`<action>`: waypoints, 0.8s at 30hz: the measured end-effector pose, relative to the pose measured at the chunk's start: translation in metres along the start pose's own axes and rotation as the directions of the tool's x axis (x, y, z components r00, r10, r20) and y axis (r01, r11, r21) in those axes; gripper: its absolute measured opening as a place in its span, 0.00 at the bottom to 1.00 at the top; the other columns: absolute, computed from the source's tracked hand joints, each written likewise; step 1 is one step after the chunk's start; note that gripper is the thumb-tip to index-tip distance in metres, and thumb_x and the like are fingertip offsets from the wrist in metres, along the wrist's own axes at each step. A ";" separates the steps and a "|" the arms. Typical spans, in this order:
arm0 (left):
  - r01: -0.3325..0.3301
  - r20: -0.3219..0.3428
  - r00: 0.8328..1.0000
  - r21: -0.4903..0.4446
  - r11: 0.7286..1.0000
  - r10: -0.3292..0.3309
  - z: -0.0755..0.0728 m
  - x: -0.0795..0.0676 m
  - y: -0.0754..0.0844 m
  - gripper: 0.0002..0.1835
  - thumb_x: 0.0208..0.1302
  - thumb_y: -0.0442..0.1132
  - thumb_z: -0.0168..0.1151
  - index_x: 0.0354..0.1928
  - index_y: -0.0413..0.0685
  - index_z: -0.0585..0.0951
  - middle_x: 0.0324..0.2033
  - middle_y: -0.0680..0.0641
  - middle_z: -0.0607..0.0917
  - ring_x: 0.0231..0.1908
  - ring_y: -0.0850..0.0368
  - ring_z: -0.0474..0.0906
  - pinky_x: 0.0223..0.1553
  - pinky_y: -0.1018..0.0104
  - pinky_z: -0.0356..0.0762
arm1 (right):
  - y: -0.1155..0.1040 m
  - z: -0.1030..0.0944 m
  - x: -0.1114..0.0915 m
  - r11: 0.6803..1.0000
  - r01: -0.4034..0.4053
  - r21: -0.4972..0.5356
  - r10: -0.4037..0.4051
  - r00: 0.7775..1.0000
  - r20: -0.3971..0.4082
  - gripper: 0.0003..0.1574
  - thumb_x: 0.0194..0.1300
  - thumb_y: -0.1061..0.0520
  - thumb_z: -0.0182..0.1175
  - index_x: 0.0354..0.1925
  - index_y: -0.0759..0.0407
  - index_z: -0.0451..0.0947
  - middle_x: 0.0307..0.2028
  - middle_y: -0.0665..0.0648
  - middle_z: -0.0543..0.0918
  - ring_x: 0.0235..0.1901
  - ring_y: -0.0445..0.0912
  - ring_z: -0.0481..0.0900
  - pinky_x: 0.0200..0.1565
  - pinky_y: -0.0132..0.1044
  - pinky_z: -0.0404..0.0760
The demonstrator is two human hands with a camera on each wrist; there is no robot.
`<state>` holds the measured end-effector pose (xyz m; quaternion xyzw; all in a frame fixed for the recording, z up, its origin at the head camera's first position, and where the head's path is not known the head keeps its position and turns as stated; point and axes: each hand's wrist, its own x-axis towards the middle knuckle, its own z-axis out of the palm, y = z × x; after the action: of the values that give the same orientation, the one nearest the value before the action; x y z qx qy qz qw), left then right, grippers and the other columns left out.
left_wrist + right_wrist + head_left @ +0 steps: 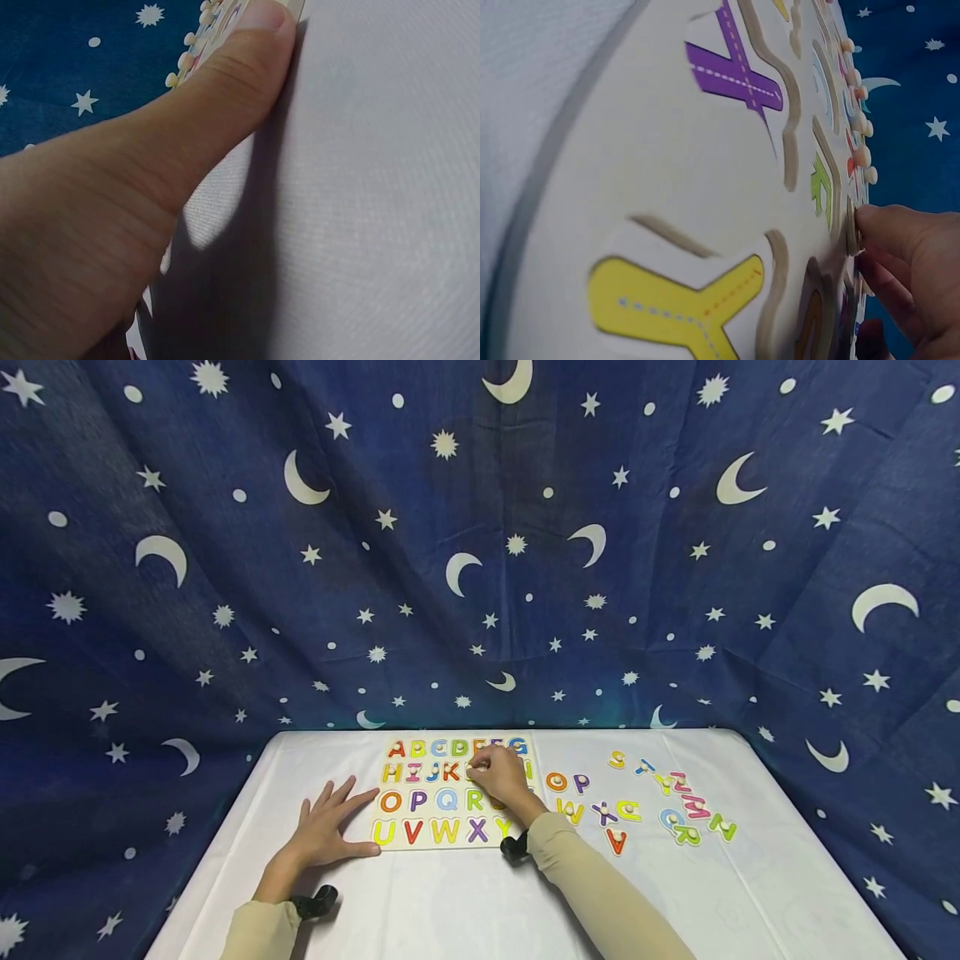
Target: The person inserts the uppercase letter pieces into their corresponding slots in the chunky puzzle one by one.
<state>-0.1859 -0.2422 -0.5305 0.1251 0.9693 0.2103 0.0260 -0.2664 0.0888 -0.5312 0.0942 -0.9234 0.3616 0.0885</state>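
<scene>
A wooden alphabet puzzle board [431,817] lies on the white table. Letter pieces with small knobs fill much of its upper two rows, among them a red K [450,772]. In the lower rows I see printed recesses, such as the purple X [739,79] and yellow Y [675,300]. My right hand [501,775] reaches over the board and pinches a thin letter piece [853,229] at the second row, right of the K; its letter is hidden. My left hand [326,828], fingers spread, touches the board's left edge with its thumb [251,56].
Loose knobbed letters lie right of the board: an orange O [557,782], purple P [581,783], red V [616,841], yellow S [617,760], green R [686,835] and several more. A dark blue curtain [480,635] with moons and stars hangs behind the table [420,910].
</scene>
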 end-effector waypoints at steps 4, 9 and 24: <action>0.003 0.001 1.000 0.010 1.000 -0.003 0.001 0.001 -0.001 0.57 0.37 0.74 0.78 0.72 0.60 0.74 0.77 0.33 0.59 0.75 0.21 0.44 0.66 0.16 0.35 | -0.004 0.000 -0.002 1.000 -0.006 -0.008 0.006 1.000 0.008 0.03 0.57 0.55 0.76 0.31 0.50 0.90 0.46 0.52 0.88 0.51 0.54 0.77 0.57 0.56 0.71; 0.003 0.001 1.000 0.009 1.000 -0.003 0.003 0.002 -0.002 0.57 0.36 0.75 0.77 0.72 0.60 0.74 0.77 0.33 0.59 0.75 0.21 0.44 0.66 0.16 0.35 | -0.004 0.000 -0.003 1.000 -0.003 -0.009 0.003 1.000 0.004 0.03 0.56 0.55 0.76 0.30 0.50 0.89 0.46 0.52 0.87 0.50 0.54 0.76 0.55 0.57 0.71; 0.001 -0.005 1.000 0.005 1.000 -0.001 0.002 0.001 -0.001 0.57 0.37 0.74 0.78 0.72 0.59 0.74 0.77 0.33 0.59 0.75 0.22 0.44 0.67 0.17 0.34 | 0.006 0.004 -0.001 1.000 0.013 0.013 -0.013 1.000 0.004 0.04 0.58 0.54 0.76 0.30 0.47 0.89 0.48 0.50 0.88 0.53 0.53 0.78 0.56 0.57 0.71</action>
<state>-0.1866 -0.2420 -0.5328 0.1240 0.9699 0.2081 0.0233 -0.2667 0.0902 -0.5381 0.1014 -0.9205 0.3667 0.0885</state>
